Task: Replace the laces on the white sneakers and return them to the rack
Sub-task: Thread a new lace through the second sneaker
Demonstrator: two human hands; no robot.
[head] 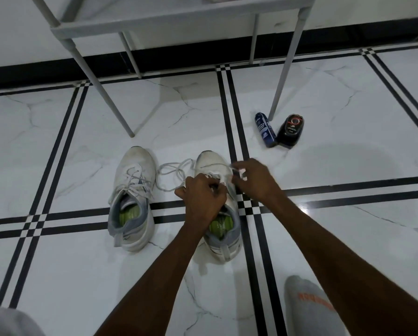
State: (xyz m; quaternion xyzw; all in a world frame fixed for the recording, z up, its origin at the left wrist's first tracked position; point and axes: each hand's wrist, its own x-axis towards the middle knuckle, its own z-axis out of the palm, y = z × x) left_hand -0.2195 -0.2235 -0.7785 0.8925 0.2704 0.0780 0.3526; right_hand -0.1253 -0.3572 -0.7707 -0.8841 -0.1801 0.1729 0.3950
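Note:
Two white sneakers with green insoles stand side by side on the tiled floor, toes pointing away from me. The left sneaker [132, 197] is laced loosely. Over the right sneaker [213, 166] both my hands work the white lace [171, 168], which loops out across the floor between the shoes. My left hand [203, 197] has its fingers curled round the lace at the shoe's eyelets. My right hand [254, 178] pinches the lace end just right of the shoe's tongue. The grey rack [179, 23] stands behind, its legs on the floor.
A blue spray can [265, 129] lies beside a black shoe-polish bottle [291, 129] near the rack's right front leg [285, 69]. My grey-socked foot [307, 306] is at the lower right. A black skirting runs along the wall.

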